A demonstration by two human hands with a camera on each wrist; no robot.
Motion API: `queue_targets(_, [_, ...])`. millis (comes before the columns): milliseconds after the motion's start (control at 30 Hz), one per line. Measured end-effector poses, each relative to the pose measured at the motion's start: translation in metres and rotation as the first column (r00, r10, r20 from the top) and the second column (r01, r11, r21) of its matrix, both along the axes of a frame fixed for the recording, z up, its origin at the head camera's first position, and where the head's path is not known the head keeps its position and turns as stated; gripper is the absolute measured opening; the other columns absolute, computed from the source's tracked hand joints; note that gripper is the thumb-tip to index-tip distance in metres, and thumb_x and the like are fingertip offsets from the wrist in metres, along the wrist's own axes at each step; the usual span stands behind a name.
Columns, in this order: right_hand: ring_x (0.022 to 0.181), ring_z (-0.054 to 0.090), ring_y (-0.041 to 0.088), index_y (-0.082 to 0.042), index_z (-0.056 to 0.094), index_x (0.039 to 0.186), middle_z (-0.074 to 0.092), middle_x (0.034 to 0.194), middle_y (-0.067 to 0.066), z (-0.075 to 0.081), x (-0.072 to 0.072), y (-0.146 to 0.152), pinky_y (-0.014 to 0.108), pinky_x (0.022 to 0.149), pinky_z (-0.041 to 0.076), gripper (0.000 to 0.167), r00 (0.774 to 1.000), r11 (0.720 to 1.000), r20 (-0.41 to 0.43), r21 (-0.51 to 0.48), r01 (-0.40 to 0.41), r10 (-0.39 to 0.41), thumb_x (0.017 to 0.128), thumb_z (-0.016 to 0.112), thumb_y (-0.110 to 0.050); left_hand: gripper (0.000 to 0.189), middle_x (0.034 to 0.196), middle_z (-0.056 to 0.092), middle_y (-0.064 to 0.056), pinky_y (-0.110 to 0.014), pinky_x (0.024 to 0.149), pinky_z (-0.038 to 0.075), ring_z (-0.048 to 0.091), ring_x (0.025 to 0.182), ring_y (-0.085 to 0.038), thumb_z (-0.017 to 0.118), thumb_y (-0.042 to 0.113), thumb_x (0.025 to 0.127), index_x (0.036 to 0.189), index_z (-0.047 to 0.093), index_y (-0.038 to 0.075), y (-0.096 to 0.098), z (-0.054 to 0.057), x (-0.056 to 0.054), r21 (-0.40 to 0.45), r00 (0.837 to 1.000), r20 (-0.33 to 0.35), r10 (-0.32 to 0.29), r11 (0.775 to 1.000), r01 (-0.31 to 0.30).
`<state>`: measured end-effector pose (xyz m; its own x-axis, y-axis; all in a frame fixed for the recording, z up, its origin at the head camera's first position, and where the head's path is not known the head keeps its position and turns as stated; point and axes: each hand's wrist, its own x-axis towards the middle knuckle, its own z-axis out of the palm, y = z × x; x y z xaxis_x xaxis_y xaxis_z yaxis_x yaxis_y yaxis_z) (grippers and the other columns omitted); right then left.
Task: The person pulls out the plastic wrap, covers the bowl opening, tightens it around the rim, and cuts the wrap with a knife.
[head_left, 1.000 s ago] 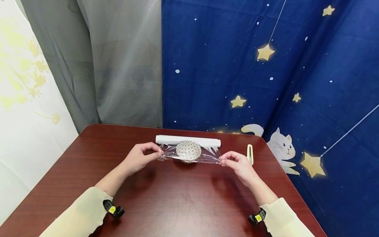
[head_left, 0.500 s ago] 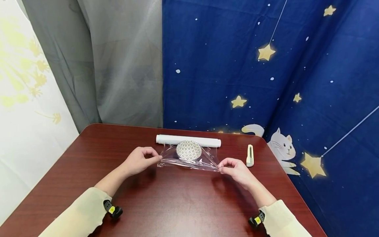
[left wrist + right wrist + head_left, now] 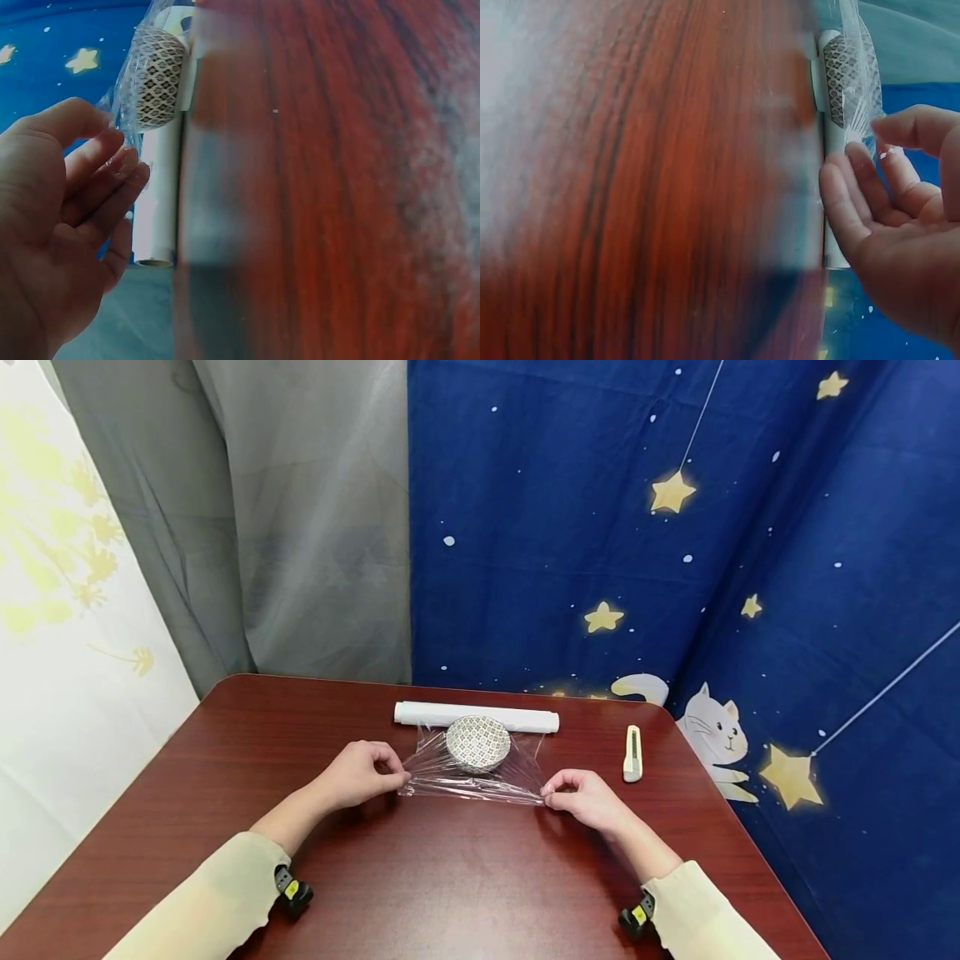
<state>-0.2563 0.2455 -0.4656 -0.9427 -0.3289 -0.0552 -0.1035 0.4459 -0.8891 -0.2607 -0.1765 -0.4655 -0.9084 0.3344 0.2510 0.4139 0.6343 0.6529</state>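
Observation:
A patterned bowl (image 3: 477,743) stands on the table with a sheet of clear plastic wrap (image 3: 472,788) stretched over and in front of it. My left hand (image 3: 365,772) pinches the near left corner of the wrap between thumb and fingers. At the near right corner, my right hand (image 3: 588,797) pinches it the same way. Creases run across the film between both hands. In the left wrist view the bowl (image 3: 159,79) shows its patterned side, and the film rises to the left hand (image 3: 67,187). The right wrist view has the right hand (image 3: 907,202) at the film's other end.
A white roll (image 3: 517,719) lies directly behind the bowl, parallel to the far edge. To the right rests a cream utility knife (image 3: 633,754). The dark red wooden table (image 3: 450,885) reaches back to curtains (image 3: 525,527) along its far side.
Both hands have come down and nearer to me, drawing the wrap's near edge forward past the bowl. They are also slightly closer together. The bowl, roll and knife have stayed put.

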Motion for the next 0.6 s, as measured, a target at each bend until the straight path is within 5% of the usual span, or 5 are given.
queue_targets(200, [0.086, 0.064, 0.007, 0.0, 0.08, 0.098, 0.079, 0.094, 0.005, -0.001, 0.001, -0.007, 0.02, 0.077, 0.051, 0.014, 0.999, 0.997, -0.024, 0.077, 0.025, -0.023, 0.095, 0.08, -0.014, 0.019, 0.083, 0.069, 0.011, -0.024, 0.073, 0.048, 0.058, 0.078, -0.008, 0.087, 0.016, 0.084, 0.076, 0.072, 0.025, 0.004, -0.006, -0.002, -0.016, 1.0, -0.004, -0.005, 1.0, 0.005])
queue_targets(400, [0.078, 0.072, 0.014, 0.002, 0.082, 0.095, 0.08, 0.088, 0.007, 0.0, 0.002, -0.012, 0.026, 0.074, 0.062, 0.032, 0.996, 0.995, -0.032, 0.053, 0.085, -0.083, 0.106, 0.073, -0.027, 0.026, 0.081, 0.069, 0.007, -0.025, 0.071, 0.046, 0.056, 0.074, -0.01, 0.09, 0.017, 0.082, 0.075, 0.065, 0.02, 0.008, -0.007, 0.0, -0.001, 1.0, 0.003, 0.024, 1.0, -0.024])
queue_targets(600, [0.065, 0.066, 0.014, -0.001, 0.072, 0.087, 0.072, 0.074, 0.001, 0.0, 0.002, -0.019, 0.026, 0.063, 0.056, 0.024, 0.982, 0.98, -0.051, 0.067, 0.187, -0.184, 0.096, 0.085, -0.02, 0.036, 0.082, 0.07, 0.01, -0.024, 0.072, 0.047, 0.058, 0.076, -0.006, 0.091, 0.012, 0.081, 0.083, 0.056, 0.017, 0.011, -0.008, 0.001, 0.017, 1.0, -0.005, 0.024, 1.0, -0.024])
